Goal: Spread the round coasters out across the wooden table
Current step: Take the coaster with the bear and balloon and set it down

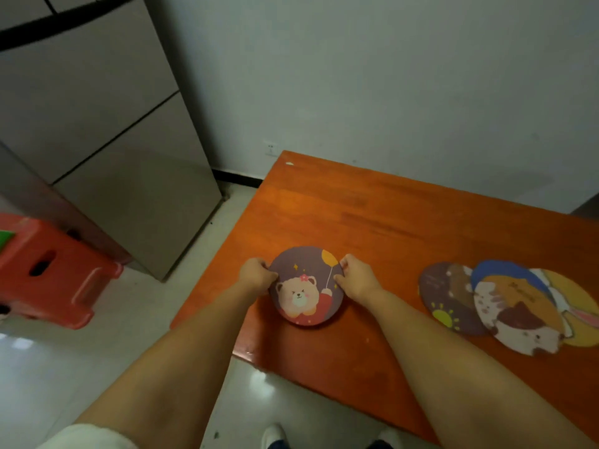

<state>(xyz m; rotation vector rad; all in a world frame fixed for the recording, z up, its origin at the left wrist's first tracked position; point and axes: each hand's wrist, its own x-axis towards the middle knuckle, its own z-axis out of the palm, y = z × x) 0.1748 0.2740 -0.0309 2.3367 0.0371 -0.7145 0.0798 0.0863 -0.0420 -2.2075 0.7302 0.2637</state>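
A round purple coaster with a bear and a balloon (306, 286) lies near the left corner of the orange wooden table (372, 222). My left hand (256, 273) pinches its left rim and my right hand (355, 278) pinches its right rim. To the right, several other round coasters overlap in a fanned pile: a dark one with a yellow sun (449, 299), a cat one (515, 315) on top, and a yellow one with a rabbit (580, 306) at the frame's edge.
A grey fridge (107, 131) stands left of the table against the white wall. A red plastic stool (48, 270) sits on the pale tiled floor at the far left. The table's near edge and left corner lie close to the bear coaster.
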